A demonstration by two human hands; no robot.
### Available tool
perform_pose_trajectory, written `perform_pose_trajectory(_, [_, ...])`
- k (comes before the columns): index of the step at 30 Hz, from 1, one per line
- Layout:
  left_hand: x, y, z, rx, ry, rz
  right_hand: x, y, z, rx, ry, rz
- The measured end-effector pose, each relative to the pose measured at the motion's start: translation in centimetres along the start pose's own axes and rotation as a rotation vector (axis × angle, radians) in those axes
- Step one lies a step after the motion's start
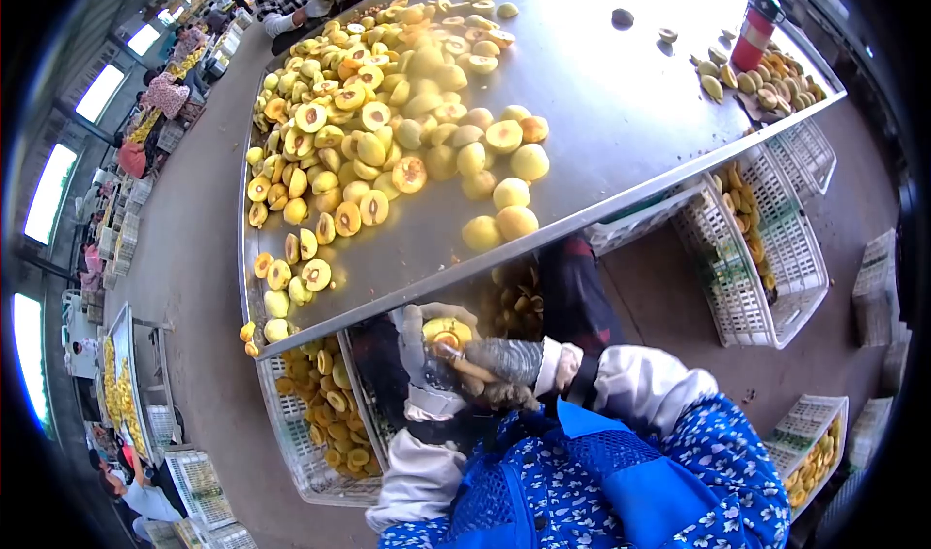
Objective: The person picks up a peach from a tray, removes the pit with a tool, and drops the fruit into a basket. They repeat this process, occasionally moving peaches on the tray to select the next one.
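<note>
Just beyond the table's near edge, my left hand [415, 353], in a pale grey glove, is closed around a halved yellow peach [444, 330], its cut face and brown centre showing. My right hand [509, 367], gloved in grey, is closed on a small pitting tool [469, 367], largely covered by the fingers. The tool's end meets the middle of the peach. Directly below the hands, a white crate [291, 452] holds many peach halves. On the metal table [601, 132] in front lies a large heap of halved peaches [359, 113], many cut side up.
A red tumbler [754, 35] stands among darker peach pieces [776, 85] at the table's right corner. White crates [742, 306] with fruit sit on the floor at right. A co-worker's gloved hands [325, 2] work across the table. Other people and tables line the left side.
</note>
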State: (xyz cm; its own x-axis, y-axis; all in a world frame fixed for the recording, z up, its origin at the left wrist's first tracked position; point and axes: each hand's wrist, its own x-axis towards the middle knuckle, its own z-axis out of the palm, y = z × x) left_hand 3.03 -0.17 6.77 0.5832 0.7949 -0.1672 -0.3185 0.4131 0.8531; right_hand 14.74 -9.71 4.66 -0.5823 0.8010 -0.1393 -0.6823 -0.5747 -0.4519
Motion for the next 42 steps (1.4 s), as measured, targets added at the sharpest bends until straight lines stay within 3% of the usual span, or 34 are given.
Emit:
perform_pose_trajectory(2, [-0.4, 0.5, 1.2, -0.261, 0.169, -0.104, 0.1, 0.8, 0.6, -0.133, 0.058, -0.176])
perform_pose_trajectory(4, [0.8, -0.8, -1.3, -0.067, 0.381, 0.022, -0.4, 0.8, 1.1, -0.369, 0.159, -0.114])
perform_pose_trajectory(5, [1.1, -1.0, -3.1, 0.107, 0.392, 0.102, -0.4, 0.6, 1.2, -0.491, 0.203, -0.088])
perform_pose_trajectory(6, [0.8, 0.1, -2.8, 0.199, 0.472, 0.064, -0.6, 0.9, 0.9, -0.598, 0.228, -0.135])
perform_pose_trajectory(8, [0.7, 1.4, -3.1, 0.165, 0.504, -0.026, -1.6, -0.2, 4.0, -0.478, 0.349, -0.244])
perform_pose_trajectory(10, [-0.1, 1.2, -2.9, 0.071, 0.430, 0.024, 0.1, 0.7, 2.2, -0.546, 0.375, -0.466])
perform_pose_trajectory(12, [-0.1, 0.7, -2.1, 0.008, 0.415, 0.037, 1.9, -0.3, 1.1, -0.850, 0.596, -0.687])
perform_pose_trajectory(14, [-0.4, 0.2, -1.4, 0.088, 0.442, 0.067, 2.6, -1.5, 1.8, -0.955, 0.746, -0.733])
perform_pose_trajectory(16, [-0.2, -0.5, -0.8, 0.157, 0.503, 0.086, 3.5, -1.5, 1.6, -1.004, 0.689, -0.691])
perform_pose_trajectory(18, [0.0, -2.2, -1.6, 0.162, 0.384, 0.233, 3.4, -1.9, 2.7, -1.265, 0.849, -0.448])
perform_pose_trajectory(19, [-0.2, -2.7, -1.8, 0.134, 0.429, 0.218, 3.9, -1.3, 2.3, -1.338, 0.880, -0.561])
perform_pose_trajectory(22, [-1.0, -2.6, -1.9, -0.194, 0.392, 0.040, 4.0, -0.5, 3.2, -1.512, 0.963, -0.445])
perform_pose_trajectory(24, [-1.9, -1.8, -1.8, -0.171, 0.439, -0.012, 5.1, 0.3, 2.0, -1.515, 0.951, -0.454])
perform_pose_trajectory(28, [-4.6, 1.4, -1.1, -0.247, 0.371, -0.054, 5.2, 0.7, 4.0, -1.307, 0.864, -0.756])
perform_pose_trajectory(30, [-6.0, 2.3, -3.4, 0.239, 0.344, 0.237, 5.7, 1.6, 4.1, -0.877, 0.636, -0.834])
perform_pose_trajectory(31, [-6.1, 4.3, -5.8, 0.312, 0.441, 0.092, 5.7, 2.1, 3.1, -0.674, 0.615, -0.589])
perform_pose_trajectory(32, [-5.8, 6.6, -8.7, 0.382, 0.537, -0.055, 5.4, 2.5, 2.1, -0.680, 0.609, -0.579])
perform_pose_trajectory(34, [-4.5, 8.1, -14.0, 1.580, 0.784, 0.332, 3.8, 2.9, 0.0, -0.698, 0.595, -0.554])
perform_pose_trajectory(37, [-0.4, 11.3, -9.1, 2.115, 0.470, 0.774, 0.5, 0.9, 0.4, -0.613, 0.614, -0.129])
perform_pose_trajectory(38, [2.0, 10.6, -6.8, 2.031, 0.347, 0.868, 0.2, 0.8, 0.2, -0.577, 0.618, 0.017])
perform_pose_trajectory(40, [6.6, 8.9, -1.7, 2.047, -0.097, 1.012, 0.3, 1.2, -0.6, -0.612, 0.602, -0.051])
perform_pose_trajectory(42, [11.0, 6.8, 2.8, 2.066, -0.620, 0.991, 0.2, 0.9, -0.7, -0.583, 0.619, -0.108])
